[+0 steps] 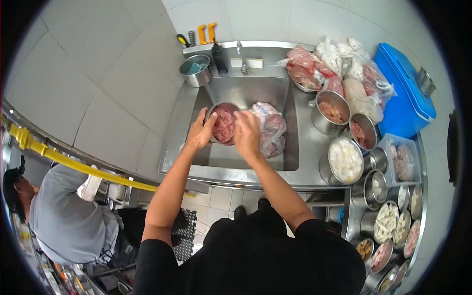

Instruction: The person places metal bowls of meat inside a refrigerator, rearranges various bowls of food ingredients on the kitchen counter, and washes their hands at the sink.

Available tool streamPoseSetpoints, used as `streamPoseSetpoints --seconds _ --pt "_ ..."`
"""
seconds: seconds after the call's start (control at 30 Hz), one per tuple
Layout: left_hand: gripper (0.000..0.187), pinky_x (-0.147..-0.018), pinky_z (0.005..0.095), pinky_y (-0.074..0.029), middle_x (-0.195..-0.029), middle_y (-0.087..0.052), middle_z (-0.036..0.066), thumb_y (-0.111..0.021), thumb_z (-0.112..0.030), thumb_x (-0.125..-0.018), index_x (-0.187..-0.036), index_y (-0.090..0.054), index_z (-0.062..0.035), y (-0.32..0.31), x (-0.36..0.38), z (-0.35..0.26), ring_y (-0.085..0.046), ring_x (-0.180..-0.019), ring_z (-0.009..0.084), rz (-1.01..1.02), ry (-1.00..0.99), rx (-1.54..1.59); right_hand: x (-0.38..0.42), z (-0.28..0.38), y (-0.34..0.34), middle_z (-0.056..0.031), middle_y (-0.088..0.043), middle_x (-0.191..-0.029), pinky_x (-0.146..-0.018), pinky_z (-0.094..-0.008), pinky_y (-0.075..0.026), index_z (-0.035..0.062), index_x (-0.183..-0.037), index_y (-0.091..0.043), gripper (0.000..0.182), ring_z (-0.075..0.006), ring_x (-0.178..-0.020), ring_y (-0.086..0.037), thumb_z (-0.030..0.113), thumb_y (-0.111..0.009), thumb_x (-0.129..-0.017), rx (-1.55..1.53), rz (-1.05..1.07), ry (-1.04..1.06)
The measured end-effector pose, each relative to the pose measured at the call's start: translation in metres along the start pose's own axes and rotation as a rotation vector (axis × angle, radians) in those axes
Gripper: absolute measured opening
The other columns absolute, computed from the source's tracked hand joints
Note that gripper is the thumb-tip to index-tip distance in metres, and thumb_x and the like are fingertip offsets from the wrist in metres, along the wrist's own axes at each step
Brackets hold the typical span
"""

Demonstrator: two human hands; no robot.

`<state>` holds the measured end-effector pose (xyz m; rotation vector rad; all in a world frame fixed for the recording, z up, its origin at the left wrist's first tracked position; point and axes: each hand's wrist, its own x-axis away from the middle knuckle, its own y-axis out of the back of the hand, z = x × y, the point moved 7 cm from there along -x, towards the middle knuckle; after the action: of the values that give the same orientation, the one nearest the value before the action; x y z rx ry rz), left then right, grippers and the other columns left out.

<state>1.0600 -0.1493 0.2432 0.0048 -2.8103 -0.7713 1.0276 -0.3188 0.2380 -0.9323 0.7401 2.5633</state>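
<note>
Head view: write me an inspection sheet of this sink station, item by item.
Surface: steel counter with a sunken sink; its bare parts look wet.
Job's things: metal bowl of pink minced meat held over the sink; bagged meat lies beside it in the sink.
Clutter: more meat bags, steel pots of ingredients, blue bin, small pot by the tap.
Grips: left hand holds the bowl's rim; right hand rests on the meat.
Cables: nothing seen.
Surroundings: tiled wall, yellow rail, another person in grey at left.
</note>
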Motion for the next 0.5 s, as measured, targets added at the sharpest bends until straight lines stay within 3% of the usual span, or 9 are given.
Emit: streamPoseSetpoints --seconds 0.03,0.07,0.17,0.3,0.43,0.5 --pt "0.075 -0.064 0.0405 -0.057 -0.133 -0.042 0.024 -0.049 -0.052 -0.086 -0.143 -0.025 -0.0119 0.001 0.002 0.003 -0.056 -0.106 0.0372 -0.01 0.013 0.073 -0.007 -0.013 -0.001 -0.0193 -0.055 -0.116 -0.093 -0.0413 -0.04 -0.0043 -0.104 -0.059 0.026 -0.0359 -0.11 -0.05 0.01 -0.06 -0.082 0.006 -0.006 0.008" --pt "0.074 -0.068 0.044 -0.057 -0.135 -0.041 0.022 -0.049 -0.052 -0.087 -0.144 -0.023 -0.0126 0.004 0.002 0.005 -0.053 -0.11 0.0378 -0.023 0.02 0.148 -0.011 -0.015 -0.002 -0.0193 -0.055 -0.116 -0.093 -0.0413 -0.04 -0.0043 -0.104 -0.059 0.026 -0.0359 -0.11 -0.05 0.01 -0.06 -0.082 -0.015 0.012 0.016" --pt "0.074 -0.069 0.0436 -0.057 -0.138 -0.037 0.02 -0.048 -0.053 -0.087 -0.144 -0.023 -0.0128 0.004 -0.001 0.013 -0.05 -0.115 0.0374 -0.051 0.059 0.242 -0.016 0.01 -0.015 -0.0215 -0.053 -0.114 -0.096 -0.0424 -0.039 -0.0083 -0.108 -0.055 0.035 -0.0369 -0.112 -0.047 0.017 -0.06 -0.084 -0.068 0.187 0.383" --pt "0.074 -0.059 0.0381 -0.058 -0.129 -0.046 0.023 -0.05 -0.05 -0.085 -0.142 -0.027 -0.0096 -0.005 -0.005 0.029 -0.057 -0.105 0.0351 -0.141 0.081 0.273 -0.022 0.007 -0.033 -0.0296 -0.041 -0.126 -0.098 -0.0448 -0.037 -0.0142 -0.119 -0.043 0.047 -0.0422 -0.115 -0.043 0.017 -0.057 -0.086 0.019 0.376 0.351" --pt "0.071 -0.057 0.0366 -0.058 -0.123 -0.051 0.025 -0.05 -0.049 -0.085 -0.14 -0.03 -0.0091 -0.008 -0.004 0.035 -0.06 -0.098 0.0351 -0.189 0.05 0.248 -0.015 -0.003 -0.056 -0.0292 -0.043 -0.12 -0.1 -0.0441 -0.034 -0.0144 -0.119 -0.042 0.047 -0.042 -0.112 -0.044 0.022 -0.05 -0.09 0.084 0.447 0.305" --pt "0.07 -0.056 0.0363 -0.058 -0.12 -0.052 0.026 -0.05 -0.048 -0.085 -0.14 -0.031 -0.0089 -0.014 -0.003 0.033 -0.061 -0.096 0.035 -0.2 0.029 0.241 -0.007 -0.016 -0.075 -0.031 -0.044 -0.119 -0.1 -0.0448 -0.034 -0.0146 -0.119 -0.042 0.046 -0.0423 -0.112 -0.044 0.022 -0.048 -0.091 -0.03 0.583 0.141"
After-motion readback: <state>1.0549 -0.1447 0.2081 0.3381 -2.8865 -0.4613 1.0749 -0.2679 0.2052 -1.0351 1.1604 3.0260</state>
